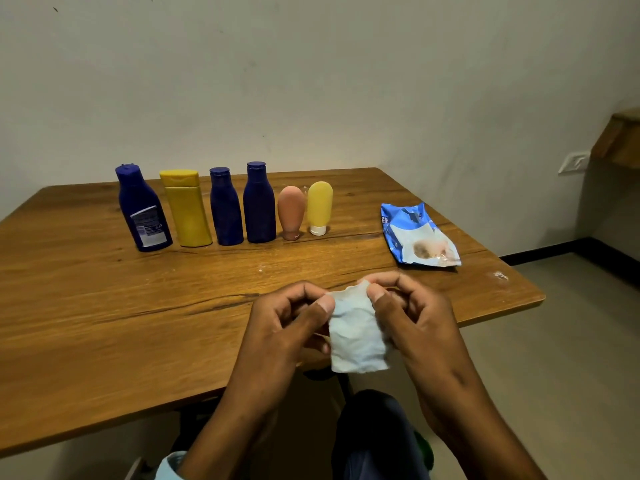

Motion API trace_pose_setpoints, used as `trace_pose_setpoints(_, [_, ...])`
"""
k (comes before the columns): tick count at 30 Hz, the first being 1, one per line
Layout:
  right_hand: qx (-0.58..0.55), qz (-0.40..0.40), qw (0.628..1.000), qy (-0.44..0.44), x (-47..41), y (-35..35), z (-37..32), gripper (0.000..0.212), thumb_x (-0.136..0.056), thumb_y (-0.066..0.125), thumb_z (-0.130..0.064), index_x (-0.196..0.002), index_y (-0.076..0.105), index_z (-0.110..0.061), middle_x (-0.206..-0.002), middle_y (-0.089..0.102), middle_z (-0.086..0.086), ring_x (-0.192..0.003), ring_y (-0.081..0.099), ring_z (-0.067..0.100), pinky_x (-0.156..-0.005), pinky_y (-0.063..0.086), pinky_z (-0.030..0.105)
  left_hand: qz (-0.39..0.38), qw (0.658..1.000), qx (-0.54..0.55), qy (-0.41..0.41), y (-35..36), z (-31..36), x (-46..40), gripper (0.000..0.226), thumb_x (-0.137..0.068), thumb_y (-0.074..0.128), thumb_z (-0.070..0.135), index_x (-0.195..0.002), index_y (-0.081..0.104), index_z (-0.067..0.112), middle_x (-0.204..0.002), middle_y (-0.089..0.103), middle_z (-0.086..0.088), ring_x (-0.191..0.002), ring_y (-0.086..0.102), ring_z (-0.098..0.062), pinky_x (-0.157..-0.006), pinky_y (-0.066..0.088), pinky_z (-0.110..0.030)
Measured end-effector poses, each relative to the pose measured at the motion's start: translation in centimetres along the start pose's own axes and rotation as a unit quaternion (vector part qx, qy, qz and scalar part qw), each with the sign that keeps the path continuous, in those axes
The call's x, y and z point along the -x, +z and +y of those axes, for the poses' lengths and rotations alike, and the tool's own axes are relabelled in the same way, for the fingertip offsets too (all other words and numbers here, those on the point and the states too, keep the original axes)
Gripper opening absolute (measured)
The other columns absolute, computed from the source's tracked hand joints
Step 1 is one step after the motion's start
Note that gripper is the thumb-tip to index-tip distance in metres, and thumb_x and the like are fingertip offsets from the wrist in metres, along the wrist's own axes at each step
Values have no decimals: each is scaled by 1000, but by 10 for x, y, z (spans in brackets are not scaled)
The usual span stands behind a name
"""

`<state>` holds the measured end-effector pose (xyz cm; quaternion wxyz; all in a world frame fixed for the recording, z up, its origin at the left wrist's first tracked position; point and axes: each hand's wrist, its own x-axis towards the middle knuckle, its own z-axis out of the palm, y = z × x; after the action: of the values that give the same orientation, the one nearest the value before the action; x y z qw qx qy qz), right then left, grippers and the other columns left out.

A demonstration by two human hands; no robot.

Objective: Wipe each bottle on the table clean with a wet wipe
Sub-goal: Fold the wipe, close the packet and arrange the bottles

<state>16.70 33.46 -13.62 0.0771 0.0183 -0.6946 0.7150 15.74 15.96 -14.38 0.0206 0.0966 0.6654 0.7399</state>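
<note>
Left hand [291, 317], right hand [408, 306] pinching.

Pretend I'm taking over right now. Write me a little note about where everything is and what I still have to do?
Left hand and right hand: each pinches a top corner of the wet wipe, holding it up over the near table edge.
Bottles: six stand in a row at the back. From left: blue bottle with label, yellow bottle, two plain blue bottles, a pink tube and a yellow tube, both standing on their caps.
Wipe packet: lies to the right of the row.
Done: a wipe is out.
Left: no bottle is in hand; I can't tell if any are wiped yet.
</note>
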Motion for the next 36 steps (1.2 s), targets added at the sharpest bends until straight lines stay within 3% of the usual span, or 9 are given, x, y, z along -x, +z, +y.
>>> trace_pose_setpoints(3, [-2,-23,1000,13,0,1,2,26,-98,63,-39,-116,73,-22,-102,79,7,-96,78,21,-75,66,36,26,999,20,12,3,0,-2,22,-103,64,22,-87,74,9,-91,73,-25,-79,67,-30,-66,53,-37])
trace_pose_setpoints(5, [9,-41,999,15,1,1,1,31,-93,66,-42,-118,71,-25,-101,79,8,-95,78,22,-75,65,35,42,999,27,17,4,0,-4,24,-102,63,22,-86,74,8,-91,73,-25,-78,68,-28,-63,53,-33])
trace_pose_setpoints(10, [15,-57,998,11,1,-2,3,34,-94,75,-12,-123,69,-28,-109,79,6,-98,79,24,-78,67,48,66,997,33,0,7,-3,-6,26,-103,64,26,-87,73,8,-84,76,-20,-72,72,-31,-56,52,-34])
trace_pose_setpoints(16, [7,-17,1000,8,-6,-6,7,42,-91,78,-17,-128,67,-33,-104,73,-3,-87,75,13,-71,61,27,105,993,49,-5,12,-9,-9,16,-104,64,26,-92,75,24,-84,74,-25,-65,63,-31,-52,53,-33])
trace_pose_setpoints(19, [43,-45,998,28,-8,-9,10,42,-91,79,-21,-129,66,-33,-103,75,8,-89,75,18,-70,61,28,119,991,64,-2,16,-11,-11,10,-104,64,24,-100,73,25,-81,78,-13,-62,68,-26,-53,57,-32])
trace_pose_setpoints(22, [63,-34,997,11,-9,-12,10,37,-92,78,-13,-124,69,-29,-92,75,1,-78,72,10,-63,58,28,129,989,70,-13,18,-14,-13,12,-106,62,23,-110,70,16,-83,79,-11,-59,69,-25,-51,57,-31])
trace_pose_setpoints(26, [86,-7,996,-29,-10,-18,8,25,-94,76,-13,-113,76,-30,-95,75,-6,-83,72,8,-67,60,26,100,991,85,-27,21,-17,-13,20,-106,60,26,-112,70,9,-81,76,-19,-58,66,-26,-50,57,-30])
trace_pose_setpoints(31, [137,-4,988,-77,-14,-21,2,20,-94,76,-18,-104,78,-34,-95,73,-7,-78,70,16,-64,62,35,56,996,64,-26,28,-13,-11,21,-97,72,22,-117,71,16,-82,78,-16,-59,67,-23,-47,53,-29])
trace_pose_setpoints(36, [152,-24,984,-92,-17,-26,2,26,-93,77,-16,-108,75,-38,-90,70,-2,-79,72,18,-66,66,42,62,998,32,-12,35,-10,-13,6,-94,76,20,-98,75,16,-86,79,-13,-74,77,-25,-47,52,-29])
